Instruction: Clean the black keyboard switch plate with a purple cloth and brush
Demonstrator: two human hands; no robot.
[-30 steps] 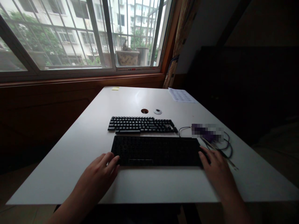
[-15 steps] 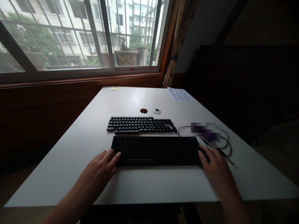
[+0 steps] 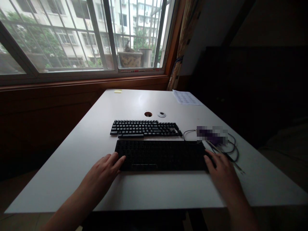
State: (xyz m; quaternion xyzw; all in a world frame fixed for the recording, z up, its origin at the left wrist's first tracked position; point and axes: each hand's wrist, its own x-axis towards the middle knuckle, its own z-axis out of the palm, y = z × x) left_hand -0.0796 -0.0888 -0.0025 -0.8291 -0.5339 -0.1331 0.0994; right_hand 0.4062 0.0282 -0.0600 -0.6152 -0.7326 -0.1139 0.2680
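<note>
A black keyboard base point(image 3: 161, 155) without keycaps lies flat on the white table, its long side toward me. My left hand point(image 3: 109, 166) grips its left end, thumb on top and the other fingers at the edge. At the opposite end my right hand point(image 3: 218, 163) holds the right edge the same way, with the thumb over the top. Just beyond the base, loose black keycaps point(image 3: 144, 127) are laid out in keyboard order, with a long space bar point(image 3: 130, 136) in front of them. The undersides of both hands are hidden.
Right of the base lie a pixelated purple item point(image 3: 211, 134), a looped black cable point(image 3: 237, 154) and a thin stick-like tool point(image 3: 238, 168). Farther back are a table hole point(image 3: 148, 114), its round cover point(image 3: 161, 114), printed paper point(image 3: 186, 98) and a yellow note point(image 3: 117, 91).
Almost nothing differs. My left hand has shifted very slightly at the left end of the keyboard base; the right hand and the keycaps stay in place.
</note>
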